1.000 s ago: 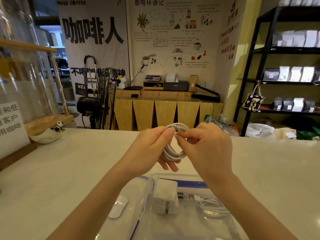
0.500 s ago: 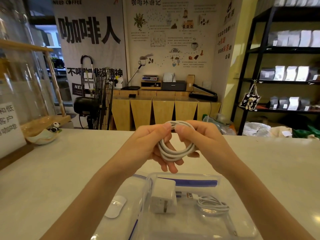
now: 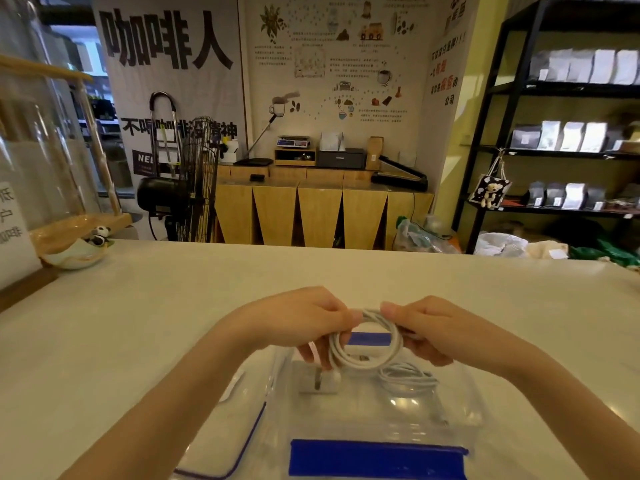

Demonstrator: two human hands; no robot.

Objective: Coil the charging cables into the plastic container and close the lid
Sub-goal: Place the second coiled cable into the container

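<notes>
A white charging cable [image 3: 369, 362] is wound into a round coil and held just above the open clear plastic container [image 3: 460, 403]. My left hand [image 3: 304, 322] pinches the coil's left side and my right hand [image 3: 433, 329] pinches its right side. Inside the container lie a white charger plug [image 3: 320, 382] and a second coiled white cable [image 3: 408, 379]. The container has blue clips, one at its near edge [image 3: 377, 459]. Its clear lid [image 3: 221, 441], edged in blue, lies flat to the left of it.
A pale counter [image 3: 138, 323] carries everything. A small white oval object [image 3: 232, 389] shows through the lid. At far left stand a bowl with a panda figure [image 3: 79, 251] and a sign on a wooden base [image 3: 14, 237]. Shelves and a wooden cabinet are beyond the counter.
Both hands have lowered the coiled cable from chest height down to just over the container. The view has tilted down and the container's near blue clip has come into sight.
</notes>
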